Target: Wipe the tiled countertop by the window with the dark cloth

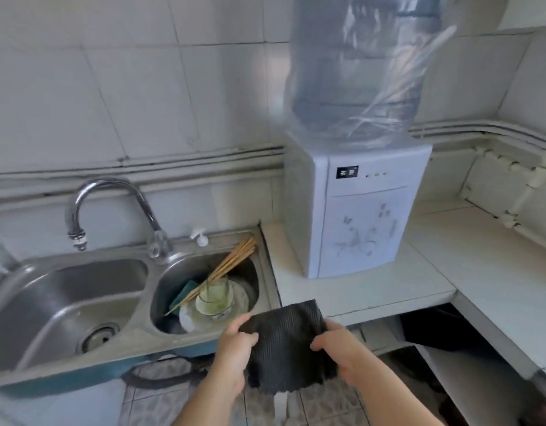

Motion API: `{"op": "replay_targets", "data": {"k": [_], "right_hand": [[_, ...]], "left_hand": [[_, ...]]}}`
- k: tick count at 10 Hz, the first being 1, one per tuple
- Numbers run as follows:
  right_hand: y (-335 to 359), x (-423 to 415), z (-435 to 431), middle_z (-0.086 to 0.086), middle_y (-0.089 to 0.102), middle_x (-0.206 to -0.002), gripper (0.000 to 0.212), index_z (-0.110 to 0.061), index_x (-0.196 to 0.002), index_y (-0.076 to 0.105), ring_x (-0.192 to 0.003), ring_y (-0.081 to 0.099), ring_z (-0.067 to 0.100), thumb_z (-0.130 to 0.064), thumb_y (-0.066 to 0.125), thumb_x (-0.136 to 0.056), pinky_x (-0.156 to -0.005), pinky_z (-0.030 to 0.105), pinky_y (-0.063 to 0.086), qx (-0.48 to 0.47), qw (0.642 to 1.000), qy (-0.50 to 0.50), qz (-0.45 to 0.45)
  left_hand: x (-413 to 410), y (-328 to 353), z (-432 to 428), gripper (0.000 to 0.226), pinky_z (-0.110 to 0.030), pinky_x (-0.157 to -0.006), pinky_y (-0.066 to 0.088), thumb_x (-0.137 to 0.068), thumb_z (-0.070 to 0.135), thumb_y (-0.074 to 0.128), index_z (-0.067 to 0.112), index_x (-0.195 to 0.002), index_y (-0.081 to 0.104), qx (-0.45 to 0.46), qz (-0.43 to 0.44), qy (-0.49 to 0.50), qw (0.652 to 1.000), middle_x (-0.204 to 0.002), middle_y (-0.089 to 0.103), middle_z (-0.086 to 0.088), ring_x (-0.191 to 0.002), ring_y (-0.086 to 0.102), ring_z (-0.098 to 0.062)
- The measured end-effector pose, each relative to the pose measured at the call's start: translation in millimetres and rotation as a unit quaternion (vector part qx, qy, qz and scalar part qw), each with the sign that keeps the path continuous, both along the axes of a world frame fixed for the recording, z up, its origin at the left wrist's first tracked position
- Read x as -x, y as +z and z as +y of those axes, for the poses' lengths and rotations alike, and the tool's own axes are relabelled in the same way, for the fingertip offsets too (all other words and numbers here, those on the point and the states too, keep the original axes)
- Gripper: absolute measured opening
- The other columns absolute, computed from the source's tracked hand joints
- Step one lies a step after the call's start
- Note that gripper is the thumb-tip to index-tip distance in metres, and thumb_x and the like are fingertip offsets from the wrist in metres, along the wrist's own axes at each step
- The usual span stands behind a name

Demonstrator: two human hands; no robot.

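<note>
A dark ribbed cloth (285, 345) hangs spread between my two hands, in front of the counter's front edge. My left hand (234, 348) grips its left side and my right hand (342, 345) grips its right side. The cloth's top edge just overlaps the front lip of the white tiled countertop (373, 290), which runs right and turns along the right wall (496, 272). No window is in view.
A white water dispenser (357, 210) with a plastic-wrapped bottle (357, 72) stands on the counter. Left is a steel double sink (65, 302) with a tap (111, 207); the right basin holds dishes (213, 302), chopsticks (231, 262) and a sponge. Open space under the counter.
</note>
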State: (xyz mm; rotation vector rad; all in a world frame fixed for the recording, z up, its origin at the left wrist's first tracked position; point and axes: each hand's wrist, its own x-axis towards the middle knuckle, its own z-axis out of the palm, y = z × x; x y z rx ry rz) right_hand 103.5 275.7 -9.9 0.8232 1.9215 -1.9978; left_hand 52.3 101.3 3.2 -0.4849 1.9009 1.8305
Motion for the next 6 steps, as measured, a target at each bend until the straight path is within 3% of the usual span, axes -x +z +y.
{"op": "replay_targets", "data": {"k": [1,2,3,4,5,6], "right_hand": [[-4.1,45.7,-43.7,0.014,0.061,-0.113,0.046,-0.009,-0.120,0.056,-0.106,0.056,0.032,0.011,0.051,-0.079,-0.094,0.046,0.048,-0.030,0.999,0.022,0.002],[-11.8,84.0,-84.4,0.009,0.054,-0.128,0.061,-0.019,-0.138,0.040,-0.115,0.053,0.029,0.004,0.055,-0.084,-0.096,0.040,0.049,-0.074,0.996,0.053,0.010],[-15.4,98.9,-114.1,0.003,0.042,-0.139,0.067,-0.028,-0.143,0.033,-0.122,0.048,0.023,-0.006,0.058,-0.085,-0.096,0.034,0.047,-0.394,0.906,0.153,0.013],[-20.5,103.6,-136.4,0.003,0.044,-0.134,0.046,-0.023,-0.133,0.047,-0.122,0.040,0.024,-0.015,0.055,-0.088,-0.101,0.036,0.038,-0.551,0.778,0.300,0.027],[-23.7,110.2,-135.2,0.005,0.046,-0.131,0.046,-0.021,-0.132,0.047,-0.121,0.040,0.025,-0.015,0.055,-0.087,-0.100,0.036,0.036,-0.577,0.748,0.328,0.002],[-20.9,113.8,-136.1,0.006,0.047,-0.130,0.047,-0.022,-0.132,0.047,-0.121,0.040,0.025,-0.018,0.056,-0.086,-0.102,0.036,0.034,-0.574,0.744,0.342,-0.011]], "left_hand": [[39.7,-1.2,-45.1,0.045,-0.041,-0.099,0.044,-0.090,-0.004,0.047,0.021,-0.126,0.054,0.092,0.061,0.016,0.994,-0.127,0.050,-0.007,-0.115,0.049,-0.028],[73.1,-9.2,-82.5,0.048,-0.033,-0.088,0.042,-0.088,-0.004,0.047,0.019,-0.130,0.050,0.209,0.135,0.005,0.969,-0.130,0.048,-0.006,-0.111,0.047,-0.023],[84.9,-28.0,-98.8,0.052,-0.040,-0.104,0.042,-0.087,0.015,0.059,0.028,-0.135,0.043,0.438,0.186,-0.133,0.869,-0.151,0.028,-0.005,-0.138,0.030,-0.025],[84.8,-41.8,-98.1,0.040,-0.035,-0.107,0.035,-0.090,0.028,0.054,0.033,-0.130,0.050,0.507,0.171,-0.246,0.808,-0.141,0.047,0.007,-0.132,0.040,-0.016],[92.0,-41.6,-93.1,0.037,-0.038,-0.113,0.024,-0.087,0.022,0.055,0.033,-0.123,0.055,0.519,0.154,-0.254,0.801,-0.129,0.059,0.011,-0.122,0.050,-0.014],[96.9,-37.2,-89.3,0.042,-0.046,-0.117,0.020,-0.084,0.019,0.054,0.034,-0.123,0.052,0.542,0.181,-0.280,0.771,-0.130,0.055,0.010,-0.124,0.046,-0.015]]}}
